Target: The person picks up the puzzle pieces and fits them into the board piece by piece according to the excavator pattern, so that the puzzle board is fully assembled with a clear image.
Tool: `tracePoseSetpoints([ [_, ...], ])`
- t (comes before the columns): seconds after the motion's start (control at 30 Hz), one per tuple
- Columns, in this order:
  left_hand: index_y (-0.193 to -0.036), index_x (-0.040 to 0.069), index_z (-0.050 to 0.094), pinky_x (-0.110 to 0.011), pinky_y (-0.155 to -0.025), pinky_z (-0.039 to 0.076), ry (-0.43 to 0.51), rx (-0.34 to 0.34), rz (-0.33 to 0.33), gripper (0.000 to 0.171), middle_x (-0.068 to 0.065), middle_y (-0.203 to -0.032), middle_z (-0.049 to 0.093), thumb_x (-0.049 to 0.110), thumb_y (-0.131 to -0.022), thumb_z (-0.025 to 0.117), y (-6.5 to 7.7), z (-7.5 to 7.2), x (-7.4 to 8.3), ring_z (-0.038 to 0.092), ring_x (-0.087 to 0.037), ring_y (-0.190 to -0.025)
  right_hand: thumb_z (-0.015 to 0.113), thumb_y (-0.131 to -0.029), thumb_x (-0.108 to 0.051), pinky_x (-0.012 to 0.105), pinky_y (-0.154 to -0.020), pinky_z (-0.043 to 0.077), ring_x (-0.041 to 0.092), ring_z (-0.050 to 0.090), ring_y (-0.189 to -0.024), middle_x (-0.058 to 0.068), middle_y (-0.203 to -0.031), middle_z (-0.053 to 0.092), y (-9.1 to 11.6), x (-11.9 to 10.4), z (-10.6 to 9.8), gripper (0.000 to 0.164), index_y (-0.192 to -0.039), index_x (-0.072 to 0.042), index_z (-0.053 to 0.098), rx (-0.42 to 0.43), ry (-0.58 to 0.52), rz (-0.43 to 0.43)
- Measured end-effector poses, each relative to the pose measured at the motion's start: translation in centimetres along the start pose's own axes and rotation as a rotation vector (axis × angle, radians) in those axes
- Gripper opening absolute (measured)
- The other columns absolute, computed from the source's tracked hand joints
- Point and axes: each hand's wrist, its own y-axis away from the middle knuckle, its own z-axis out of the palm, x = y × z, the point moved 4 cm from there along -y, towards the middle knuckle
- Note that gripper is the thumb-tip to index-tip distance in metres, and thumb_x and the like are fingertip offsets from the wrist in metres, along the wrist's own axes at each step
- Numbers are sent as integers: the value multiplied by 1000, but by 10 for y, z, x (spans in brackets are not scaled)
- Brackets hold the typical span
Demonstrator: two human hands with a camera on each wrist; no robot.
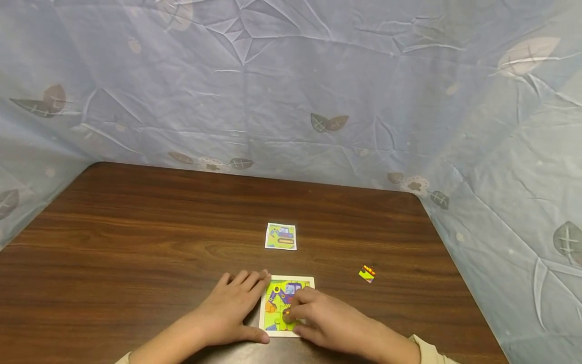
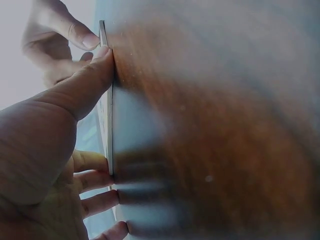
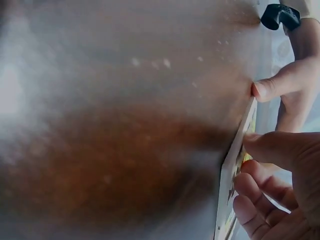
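Note:
A square jigsaw puzzle board point(image 1: 264, 316) with a pale frame lies on the table, showing a purple digger on yellow-green. My left hand point(image 1: 231, 306) rests at its left side, fingers spread toward the far left corner and thumb by the near left corner. My right hand point(image 1: 329, 318) is over the lower right of the board, fingers bent. Its thumb and index finger pinch a puzzle piece point(image 3: 246, 157), mostly hidden by the fingers, down at the board's surface. Fitted pieces show left of and above the right hand, which covers the lower right part.
Beyond the board lies a small square picture card point(image 1: 281, 236) of the same digger. To the right, a loose yellow-green and red puzzle piece point(image 1: 367, 273) sits on the brown wooden table point(image 1: 159, 227). A pale blue leaf-patterned curtain point(image 1: 282, 91) surrounds the table's back and sides.

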Motion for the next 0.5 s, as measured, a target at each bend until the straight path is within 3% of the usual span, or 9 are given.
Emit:
tracePoseSetpoints([
  [0.1, -160, 4, 39, -68, -111, 38, 4, -2, -1, 115, -15, -165, 44, 78, -78, 71, 0, 0, 0, 47, -32, -144, 71, -100, -20, 11, -86, 50, -2, 55, -100, -10, -113, 63, 2, -2, -1, 17, -115, -19, 80, 29, 35, -63],
  [0.23, -160, 4, 39, -69, -111, 38, 8, -5, -4, 116, -15, -166, 43, 78, -78, 71, 0, -1, 0, 47, -33, -144, 72, -100, -19, 13, -87, 50, 1, 53, -96, -10, -108, 60, 3, -7, -2, 16, -114, -21, 80, 57, 169, -158],
  [0.4, -160, 4, 39, -69, -111, 39, 6, -9, -2, 116, -15, -165, 44, 79, -78, 70, 0, 0, 0, 47, -33, -144, 68, -102, -31, 19, -85, 55, 6, 59, -99, -8, -112, 66, 5, -19, 5, 17, -112, -21, 77, 56, 403, -230],
  [0.5, -160, 4, 40, -67, -110, 40, -2, -3, 0, 116, -15, -165, 45, 79, -78, 70, 0, 0, 0, 48, -33, -143, 60, -105, -46, 16, -77, 50, 7, 56, -96, -8, -111, 68, 8, -27, 13, 34, -115, -19, 77, 76, 613, -266],
])
